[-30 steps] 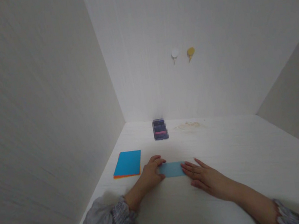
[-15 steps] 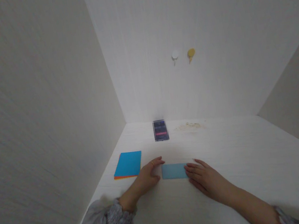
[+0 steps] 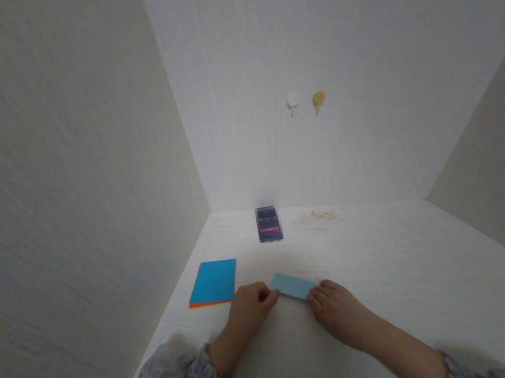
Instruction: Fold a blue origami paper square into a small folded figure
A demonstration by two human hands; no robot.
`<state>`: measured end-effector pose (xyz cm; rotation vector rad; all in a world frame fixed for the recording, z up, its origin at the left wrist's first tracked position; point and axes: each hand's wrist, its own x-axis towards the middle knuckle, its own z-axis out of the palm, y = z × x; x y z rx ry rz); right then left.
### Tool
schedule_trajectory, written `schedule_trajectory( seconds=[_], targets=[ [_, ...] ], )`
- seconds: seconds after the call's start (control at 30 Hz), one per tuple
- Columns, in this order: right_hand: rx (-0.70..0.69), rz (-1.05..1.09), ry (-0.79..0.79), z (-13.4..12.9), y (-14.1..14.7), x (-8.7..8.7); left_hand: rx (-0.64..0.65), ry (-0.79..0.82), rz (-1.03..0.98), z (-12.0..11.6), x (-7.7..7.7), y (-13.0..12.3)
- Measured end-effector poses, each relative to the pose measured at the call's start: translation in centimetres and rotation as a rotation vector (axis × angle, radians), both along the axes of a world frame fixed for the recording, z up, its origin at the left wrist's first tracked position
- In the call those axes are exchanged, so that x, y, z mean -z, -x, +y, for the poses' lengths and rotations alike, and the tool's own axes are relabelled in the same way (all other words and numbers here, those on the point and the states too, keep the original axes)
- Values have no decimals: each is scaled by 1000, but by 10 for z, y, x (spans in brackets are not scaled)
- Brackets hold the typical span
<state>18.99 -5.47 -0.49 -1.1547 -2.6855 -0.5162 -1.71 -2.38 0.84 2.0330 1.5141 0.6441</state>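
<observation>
A stack of coloured paper, blue on top, lies on the counter. Just right of it, the left hand has its fingers closed on the left end of a folded light-blue paper. That paper slants between the hands, right end nearer the person. The right hand pinches that end, fingers bent together. Farther right, a yellow hook hangs on the wall.

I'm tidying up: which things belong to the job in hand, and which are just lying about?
Job in hand:
pale paper, one end at the left hand, the other at the right hand

Not in use:
blue-topped stack, perhaps spare
dark object, pixelated
white hook
yellow hook
</observation>
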Motion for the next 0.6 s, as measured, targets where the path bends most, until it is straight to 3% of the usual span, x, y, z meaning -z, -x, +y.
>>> schedule_trajectory(
  seconds=[0.1,0.23,0.37,0.6],
  targets=[
    [29,72,-39,0,6,-9,20,139,-92,-2,-1,-7],
    [29,139,-89,-6,17,-18,-57,262,-351,1,2,-18],
    [-36,111,-68,-12,23,-20,-55,399,-625,3,4,-23],
    [-184,171,-101,-12,13,-25,-161,572,-893,1,-3,-20]
  ],
)
